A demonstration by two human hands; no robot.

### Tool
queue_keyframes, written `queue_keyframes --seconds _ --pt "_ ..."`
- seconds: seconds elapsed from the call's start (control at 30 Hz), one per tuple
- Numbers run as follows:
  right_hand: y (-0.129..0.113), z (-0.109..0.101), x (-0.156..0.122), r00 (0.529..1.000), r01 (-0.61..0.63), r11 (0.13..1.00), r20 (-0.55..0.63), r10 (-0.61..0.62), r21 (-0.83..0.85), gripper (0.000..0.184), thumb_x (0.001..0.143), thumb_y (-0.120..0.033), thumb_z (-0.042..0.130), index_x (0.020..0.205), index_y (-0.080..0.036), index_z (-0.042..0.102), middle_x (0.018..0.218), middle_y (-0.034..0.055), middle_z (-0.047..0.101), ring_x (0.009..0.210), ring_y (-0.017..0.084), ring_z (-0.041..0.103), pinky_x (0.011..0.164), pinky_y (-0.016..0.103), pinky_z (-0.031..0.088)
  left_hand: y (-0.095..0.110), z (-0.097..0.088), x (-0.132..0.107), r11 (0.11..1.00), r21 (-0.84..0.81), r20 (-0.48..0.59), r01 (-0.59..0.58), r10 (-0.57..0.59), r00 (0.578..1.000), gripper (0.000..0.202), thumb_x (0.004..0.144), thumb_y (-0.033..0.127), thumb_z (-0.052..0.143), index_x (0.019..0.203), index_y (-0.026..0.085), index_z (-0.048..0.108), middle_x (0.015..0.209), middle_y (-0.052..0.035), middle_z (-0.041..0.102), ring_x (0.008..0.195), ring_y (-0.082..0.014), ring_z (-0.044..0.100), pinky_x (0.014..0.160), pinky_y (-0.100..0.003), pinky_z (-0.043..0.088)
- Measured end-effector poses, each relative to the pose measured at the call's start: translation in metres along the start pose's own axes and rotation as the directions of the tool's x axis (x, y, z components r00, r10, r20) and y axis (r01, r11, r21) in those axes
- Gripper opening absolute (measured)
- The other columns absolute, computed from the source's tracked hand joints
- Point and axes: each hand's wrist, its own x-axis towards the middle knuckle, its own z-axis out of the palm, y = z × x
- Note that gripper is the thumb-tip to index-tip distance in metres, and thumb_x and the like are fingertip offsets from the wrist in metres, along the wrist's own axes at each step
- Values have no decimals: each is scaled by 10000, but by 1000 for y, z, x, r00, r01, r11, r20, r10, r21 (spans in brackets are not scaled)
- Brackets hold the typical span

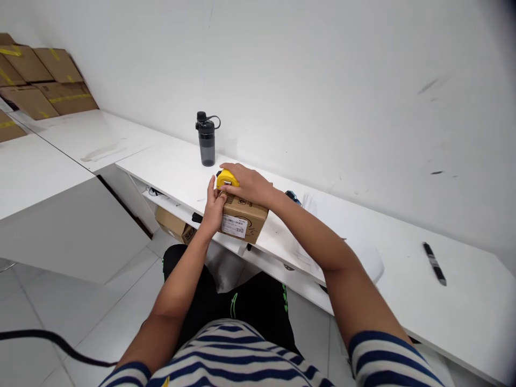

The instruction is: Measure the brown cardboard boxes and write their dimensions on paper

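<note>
A brown cardboard box (261,219) with a white printed label (234,226) sits at the front edge of the white desk, in front of my body. My right hand (253,185) reaches over the box's top, its fingers wrapped round a yellow tape measure (227,177). The tape measure is at the box's upper left edge. At the box's left side, my left hand (213,208) grips that edge, with its thumb on the box close to the tape measure. Part of its fingers is hidden, and I cannot see any blade drawn out.
A dark water bottle (207,142) stands behind the box near the wall. A black marker (434,263) lies on the right, with papers (355,252) nearer. Another carton (171,223) is below the desk. Stacked cartons (60,67) fill the far left.
</note>
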Motion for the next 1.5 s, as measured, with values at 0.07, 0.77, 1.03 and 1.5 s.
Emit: queue_keyframes --seconds 0.07,0.77,1.03,1.5 --pt "-3 -2 -4 1000 -13 1000 -11 12 -17 619 927 -414 571 1504 -237 431 1421 111 600 1217 317 622 1002 488 511 -3 1 -4 1000 -11 -29 11 -11 1000 776 916 433 548 1597 332 192 1442 -80 587 1292 -255 611 1111 -449 471" --pt "-67 106 -202 383 159 478 -501 776 864 505 961 -669 453 1339 -339 390 1033 21 629 847 172 667 768 350 573 27 70 -119 995 -29 453 -100 102 886 853 826 723 623 1523 278 415 1594 -147 442 1388 -340 534 1111 -478 485" --pt "47 6 -306 480 -645 695 -540 691 316 548 1005 -612 337 1273 -253 651 1006 106 694 872 265 661 827 449 547 14 108 -93 907 143 834 -395 104 541 429 790 442 777 1179 275 711 1360 -93 690 1395 -337 531 1215 -582 352" --pt "152 -9 -318 486 -872 479 -302 820 -100 407 1049 -361 303 1278 -181 587 1019 129 747 791 252 661 709 353 453 -23 180 -60 715 334 943 -615 -252 219 430 755 618 732 1001 268 767 1588 -106 474 1541 -472 251 1164 -790 -86"
